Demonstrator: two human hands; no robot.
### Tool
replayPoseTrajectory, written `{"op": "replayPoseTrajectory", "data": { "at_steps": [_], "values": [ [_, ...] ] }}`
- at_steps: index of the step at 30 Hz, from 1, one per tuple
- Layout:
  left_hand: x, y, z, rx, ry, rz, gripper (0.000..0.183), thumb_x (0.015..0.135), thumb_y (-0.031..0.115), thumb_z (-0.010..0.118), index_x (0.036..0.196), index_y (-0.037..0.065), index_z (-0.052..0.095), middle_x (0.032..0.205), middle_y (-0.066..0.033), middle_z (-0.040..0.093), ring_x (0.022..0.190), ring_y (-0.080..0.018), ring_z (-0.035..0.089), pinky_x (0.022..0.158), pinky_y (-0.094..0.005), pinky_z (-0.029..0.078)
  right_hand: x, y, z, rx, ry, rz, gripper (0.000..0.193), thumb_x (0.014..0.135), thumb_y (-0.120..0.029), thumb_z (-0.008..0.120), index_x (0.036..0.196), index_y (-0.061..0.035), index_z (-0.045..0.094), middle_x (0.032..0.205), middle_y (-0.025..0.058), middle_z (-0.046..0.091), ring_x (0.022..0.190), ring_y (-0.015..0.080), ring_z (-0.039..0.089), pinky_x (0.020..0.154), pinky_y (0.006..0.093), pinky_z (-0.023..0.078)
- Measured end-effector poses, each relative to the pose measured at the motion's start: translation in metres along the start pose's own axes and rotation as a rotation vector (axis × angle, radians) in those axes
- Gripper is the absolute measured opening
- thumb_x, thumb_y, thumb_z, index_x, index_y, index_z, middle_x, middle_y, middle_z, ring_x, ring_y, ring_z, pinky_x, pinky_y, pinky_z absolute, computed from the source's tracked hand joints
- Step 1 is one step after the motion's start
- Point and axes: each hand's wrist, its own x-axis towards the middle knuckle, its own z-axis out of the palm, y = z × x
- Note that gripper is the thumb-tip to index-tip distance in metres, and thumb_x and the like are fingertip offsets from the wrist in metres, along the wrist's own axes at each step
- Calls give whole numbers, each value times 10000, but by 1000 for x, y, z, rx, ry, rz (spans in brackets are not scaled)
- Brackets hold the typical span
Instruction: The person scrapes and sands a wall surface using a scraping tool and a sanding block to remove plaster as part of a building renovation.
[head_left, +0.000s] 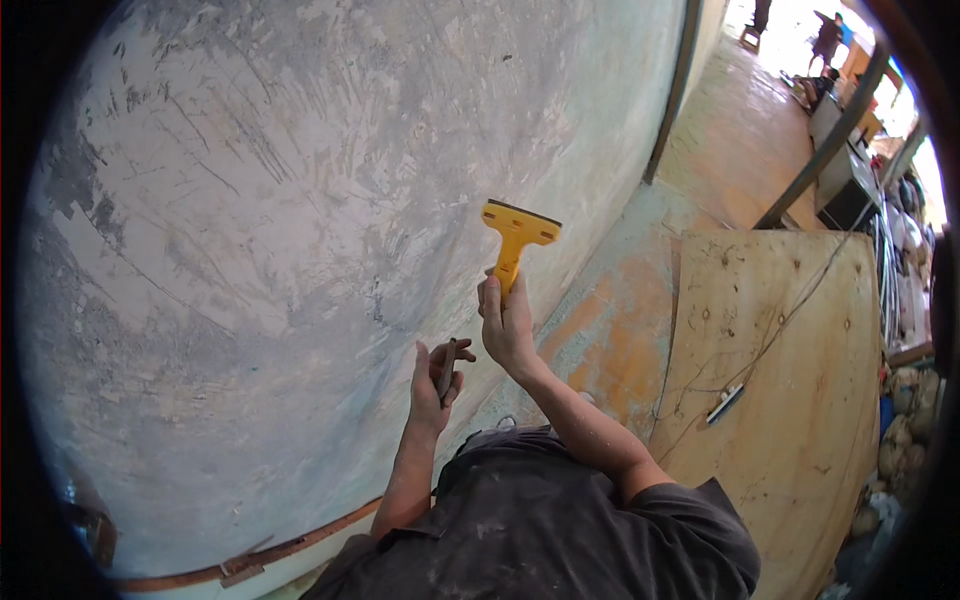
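Note:
My right hand (508, 325) is closed round the handle of a yellow plastic scraper (512, 238). The scraper points up, its wide head with a dark edge on top, in front of the patchy grey and white wall (270, 180). Lower and to the left, my left hand (427, 392) is half curled, palm turned toward the right. Across its palm lies a narrow, dark brown-grey piece (447, 372), whose kind I cannot make out. The hands are apart from each other.
A plywood sheet (790, 330) lies on the floor at the right, with a thin cord and a small white-and-blue tool (725, 403) on it. Slanted posts (830, 140) and piled goods (905, 430) line the right side. People (826, 40) are far off.

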Motion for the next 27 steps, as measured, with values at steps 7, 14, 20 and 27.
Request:
{"op": "replayPoseTrajectory", "data": {
  "at_steps": [7, 14, 20, 27],
  "values": [
    [-23, -22, -59, 168, -25, -92, 678, 979, 569, 264, 1093, 1, 615, 713, 1, 530, 463, -25, 332, 413, -183, 235, -63, 22, -7, -235, 123, 135, 265, 956, -263, 556, 1024, -14, 500, 708, -13, 477, 612, 78, 434, 544, 246, 373],
    [-6, -125, -103, 740, -188, -441, 422, 956, 428, 502, 1070, 29, 580, 677, 42, 423, 568, -63, 389, 533, -227, 336, -139, 109, -48, -394, 86, 496, 329, 919, -284, 573, 1028, 14, 487, 746, 129, 553, 664, 235, 557, 613, 373, 423],
    [-6, -216, -145, 1067, -248, -673, 297, 971, 286, 479, 1099, 30, 557, 784, -64, 567, 704, -161, 543, 679, -311, 451, -195, 199, -97, -378, 159, 933, 346, 964, -297, 443, 1091, 25, 419, 849, 291, 594, 860, 469, 594, 727, 500, 452],
    [43, -313, -181, 1389, -426, -722, 349, 983, 328, 415, 1121, 23, 515, 823, -117, 566, 722, -236, 547, 685, -363, 436, -223, 320, -154, -353, 178, 882, 406, 999, -281, 342, 1297, -13, 402, 915, 339, 591, 885, 476, 586, 760, 513, 453]
  ]
}}
